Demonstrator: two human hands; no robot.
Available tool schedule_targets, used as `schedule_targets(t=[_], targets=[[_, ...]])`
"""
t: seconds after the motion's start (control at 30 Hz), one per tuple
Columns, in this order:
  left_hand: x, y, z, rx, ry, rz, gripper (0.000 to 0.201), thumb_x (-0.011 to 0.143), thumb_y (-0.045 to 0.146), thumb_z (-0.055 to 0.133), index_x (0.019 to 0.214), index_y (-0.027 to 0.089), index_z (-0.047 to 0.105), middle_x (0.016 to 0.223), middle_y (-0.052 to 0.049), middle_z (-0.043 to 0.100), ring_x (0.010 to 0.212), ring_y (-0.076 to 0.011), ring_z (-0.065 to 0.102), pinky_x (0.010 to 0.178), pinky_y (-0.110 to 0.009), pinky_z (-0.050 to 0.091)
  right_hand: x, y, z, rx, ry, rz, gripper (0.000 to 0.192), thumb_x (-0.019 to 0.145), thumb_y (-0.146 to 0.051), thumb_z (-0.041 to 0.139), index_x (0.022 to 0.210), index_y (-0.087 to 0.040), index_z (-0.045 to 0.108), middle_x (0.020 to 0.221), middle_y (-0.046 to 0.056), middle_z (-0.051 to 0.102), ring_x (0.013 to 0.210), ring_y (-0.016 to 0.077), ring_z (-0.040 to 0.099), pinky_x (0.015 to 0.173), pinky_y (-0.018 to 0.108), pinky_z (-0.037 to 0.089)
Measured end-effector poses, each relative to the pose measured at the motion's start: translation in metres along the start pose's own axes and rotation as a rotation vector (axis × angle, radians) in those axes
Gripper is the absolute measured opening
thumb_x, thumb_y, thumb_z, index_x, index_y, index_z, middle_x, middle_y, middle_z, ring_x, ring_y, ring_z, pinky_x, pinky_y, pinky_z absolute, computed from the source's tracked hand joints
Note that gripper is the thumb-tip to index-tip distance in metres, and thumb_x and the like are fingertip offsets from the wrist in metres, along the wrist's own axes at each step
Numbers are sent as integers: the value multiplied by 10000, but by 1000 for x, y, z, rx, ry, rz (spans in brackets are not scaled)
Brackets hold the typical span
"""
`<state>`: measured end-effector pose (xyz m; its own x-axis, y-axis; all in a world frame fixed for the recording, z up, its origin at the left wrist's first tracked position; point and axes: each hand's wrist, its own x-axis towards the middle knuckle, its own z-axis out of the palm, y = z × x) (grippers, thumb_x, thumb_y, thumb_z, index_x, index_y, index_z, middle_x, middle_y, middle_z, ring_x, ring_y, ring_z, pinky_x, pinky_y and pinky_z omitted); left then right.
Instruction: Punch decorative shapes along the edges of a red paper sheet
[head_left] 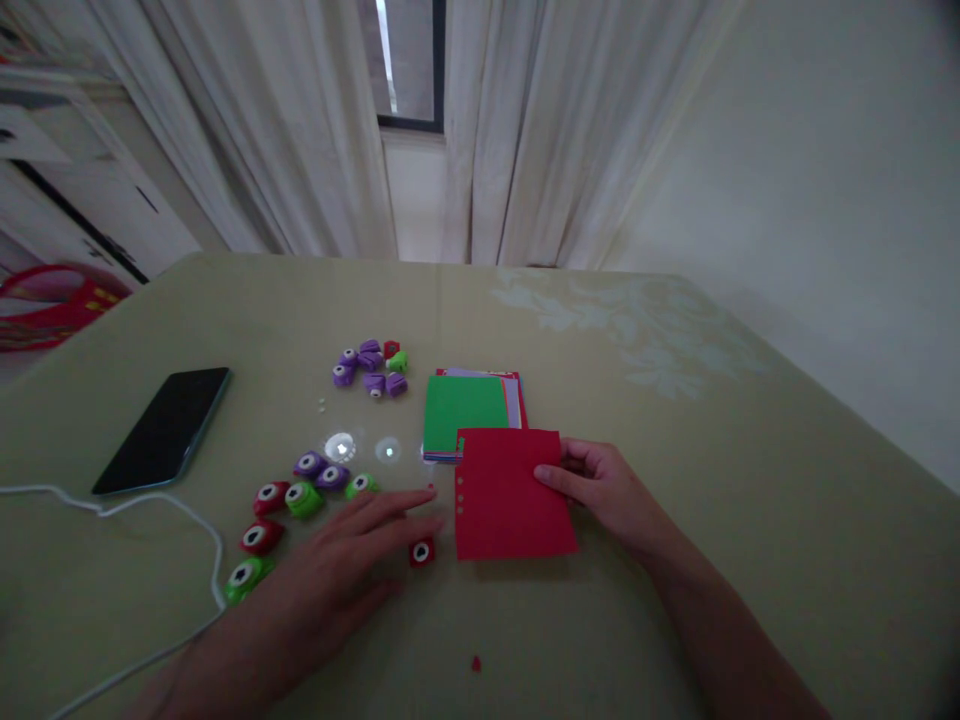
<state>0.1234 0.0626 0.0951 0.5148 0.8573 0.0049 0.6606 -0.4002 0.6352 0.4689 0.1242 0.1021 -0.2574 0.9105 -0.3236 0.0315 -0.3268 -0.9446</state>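
Note:
My right hand [600, 492] pinches the right edge of a red paper sheet [510, 495] that has small punched holes down its left side. My left hand [352, 555] lies flat on the table with fingers spread, holding nothing; its fingertips reach toward the sheet. A small red paper punch [421, 551] sits just beside those fingers. Behind the sheet lies a stack of coloured paper [465, 412] with a green sheet on top.
Several red, green and purple punches [300, 495] lie left of my hand, and a second cluster [371, 366] sits farther back. A black phone [165, 428] and a white cable [150, 505] are at the left. A red scrap [475, 662] lies near me.

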Motion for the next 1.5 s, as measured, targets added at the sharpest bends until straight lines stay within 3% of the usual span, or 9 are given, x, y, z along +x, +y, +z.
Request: schedule_targets(t=[0.13, 0.23, 0.33, 0.57, 1.27, 1.5], targets=[[7, 3, -2, -115, -76, 37, 402, 1029, 156, 524, 1276, 370, 758, 1310, -23, 785, 1205, -234, 728, 1066, -369, 575, -1, 0, 0, -5, 3, 8, 463, 790, -489, 925, 1115, -179, 815, 1102, 113, 839, 892, 240, 786, 782, 349, 625], [11, 8, 1, -156, -1, -67, 235, 1014, 247, 603, 1171, 314, 764, 1148, -30, 815, 1015, -233, 770, 901, -324, 627, -1, -1, 1, -20, 13, 3, 468, 785, -500, 925, 1106, -177, 817, 1087, 113, 841, 887, 244, 785, 780, 355, 627], [11, 9, 7, -193, 89, -137, 195, 988, 341, 677, 1166, 311, 750, 1069, -10, 831, 942, -242, 790, 860, -349, 647, -1, -2, 2, -32, 11, -8, 489, 775, -521, 925, 1113, -182, 822, 1089, 111, 841, 894, 251, 785, 791, 366, 631], [11, 7, 14, -235, 157, -122, 208, 962, 341, 720, 1167, 330, 751, 1060, 15, 842, 930, -234, 806, 848, -328, 658, -3, 0, 5, -6, -1, -1, 426, 790, -490, 924, 1071, -186, 822, 1058, 99, 840, 888, 238, 781, 792, 348, 621], [12, 11, 16, -261, 147, -83, 238, 954, 258, 694, 1186, 290, 740, 1076, -16, 824, 932, -226, 788, 831, -344, 651, -1, 1, 5, 3, -21, 5, 449, 771, -492, 940, 1041, -161, 805, 1060, 113, 839, 896, 241, 778, 809, 355, 610], [14, 12, 17, -195, 132, 3, 198, 998, 244, 690, 1173, 311, 756, 1106, 1, 796, 957, -206, 770, 847, -304, 636, -2, 2, 8, 10, -29, 6, 435, 782, -475, 940, 1050, -160, 807, 1018, 96, 834, 852, 205, 754, 752, 303, 574]])
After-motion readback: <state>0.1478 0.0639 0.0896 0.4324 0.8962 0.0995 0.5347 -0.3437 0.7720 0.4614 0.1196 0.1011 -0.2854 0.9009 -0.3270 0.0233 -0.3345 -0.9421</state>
